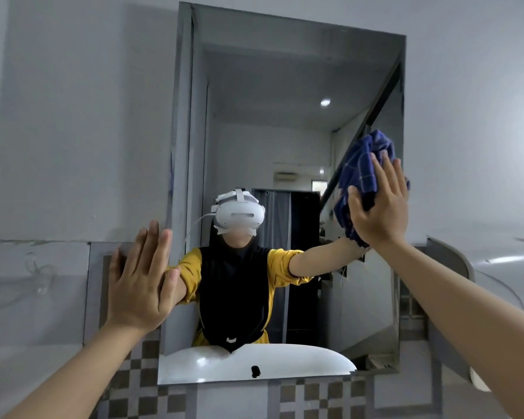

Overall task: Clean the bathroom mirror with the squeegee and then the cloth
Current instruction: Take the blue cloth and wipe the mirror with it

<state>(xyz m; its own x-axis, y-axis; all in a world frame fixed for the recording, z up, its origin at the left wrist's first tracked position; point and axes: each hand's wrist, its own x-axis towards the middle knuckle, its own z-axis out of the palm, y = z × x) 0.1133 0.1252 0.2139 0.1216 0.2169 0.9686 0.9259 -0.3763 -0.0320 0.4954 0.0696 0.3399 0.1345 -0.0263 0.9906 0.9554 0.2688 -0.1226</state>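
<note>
Two hands met the bathroom mirror (285,146): the right hand (378,204), fingers straight, pressed a blue checked cloth (360,170) against its right edge, while the left hand (139,279) lay flat at its left edge.

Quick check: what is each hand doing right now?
Left hand: open, flat against the wall beside the mirror, holding nothing.
Right hand: open, straight fingers pressing the blue cloth on the mirror.

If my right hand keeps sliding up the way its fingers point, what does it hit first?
Probably nothing soon: the right hand presses the blue cloth near the mirror's right edge, with bare glass above until the top frame.
</note>
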